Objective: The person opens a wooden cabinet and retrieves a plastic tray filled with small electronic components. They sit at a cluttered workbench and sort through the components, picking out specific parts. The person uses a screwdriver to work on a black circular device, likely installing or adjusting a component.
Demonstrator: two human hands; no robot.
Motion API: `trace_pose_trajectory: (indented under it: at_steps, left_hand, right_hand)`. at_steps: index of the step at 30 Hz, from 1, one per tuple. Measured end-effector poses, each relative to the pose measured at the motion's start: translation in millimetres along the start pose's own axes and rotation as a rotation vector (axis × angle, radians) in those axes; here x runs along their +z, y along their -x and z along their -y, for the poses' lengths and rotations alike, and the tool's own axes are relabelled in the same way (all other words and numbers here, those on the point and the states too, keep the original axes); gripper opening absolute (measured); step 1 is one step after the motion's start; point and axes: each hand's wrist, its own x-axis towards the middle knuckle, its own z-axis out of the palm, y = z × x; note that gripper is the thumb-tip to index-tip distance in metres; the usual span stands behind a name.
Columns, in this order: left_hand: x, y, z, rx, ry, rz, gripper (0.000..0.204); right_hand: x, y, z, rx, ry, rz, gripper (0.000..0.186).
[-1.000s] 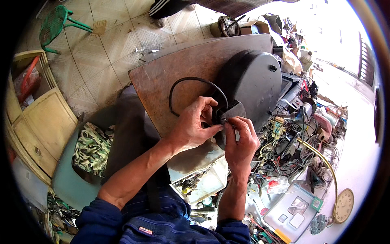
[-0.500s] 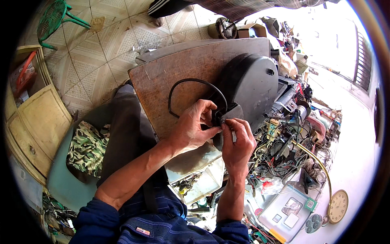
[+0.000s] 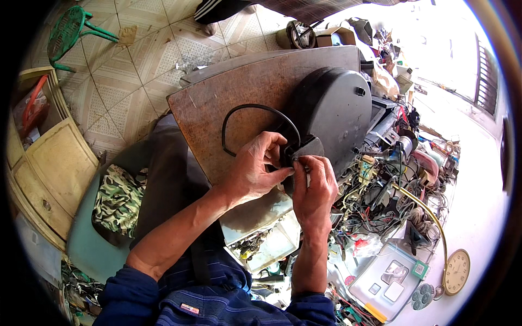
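Observation:
My left hand [image 3: 253,168] curls its fingers and thumb around the near side of a small dark part with a flat flap [image 3: 312,147]. A black cable [image 3: 261,106] loops from that part over the wooden tabletop [image 3: 217,103]. Thumb and forefinger of my right hand [image 3: 314,187] are pinched together at the part's lower edge, beside my left thumb. What lies between those right fingertips is too small to make out. Just beyond the hands, a large round black casing [image 3: 342,111] rests on the tabletop, with a short stub on its face.
Tangled wires and tools [image 3: 386,201] crowd the right side. Below the tabletop is a pale open drawer [image 3: 283,242] with small metal pieces. A clear plastic box [image 3: 380,288] stands lower right. A green stool [image 3: 68,32] and another person's leg [image 3: 223,10] are farther off.
The view has shifted slightly. My right hand has moved a little to the left and keeps its pinch at the part's edge; my left hand keeps its hold.

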Motion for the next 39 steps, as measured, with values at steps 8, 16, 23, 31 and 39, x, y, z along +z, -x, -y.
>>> trace_pose_trajectory:
  at_steps: [8, 16, 23, 31, 39]
  left_hand:
    - [0.6, 0.2, -0.9, -0.011, -0.05, -0.014, 0.056]
    - [3.7, -0.2, 2.0, 0.01, -0.051, -0.042, 0.054]
    - [3.5, -1.0, -2.1, -0.014, -0.064, -0.033, 0.055]
    - [0.7, 1.3, -6.3, -0.024, -0.091, -0.032, 0.054]
    - [2.4, 0.6, -12.5, -0.06, -0.087, 0.001, 0.052]
  right_hand:
    - [8.9, 4.3, -5.6, -0.033, 0.034, -0.036, 0.013]
    - [10.8, -1.0, -9.2, -0.103, 0.079, -0.071, 0.013]
    - [19.0, 1.1, -13.9, -0.11, 0.11, -0.11, 0.016]
    - [24.0, -1.6, -6.8, -0.035, 0.136, -0.098, 0.022]
    - [10.7, 24.4, -4.3, 0.127, -0.122, -0.126, 0.023]
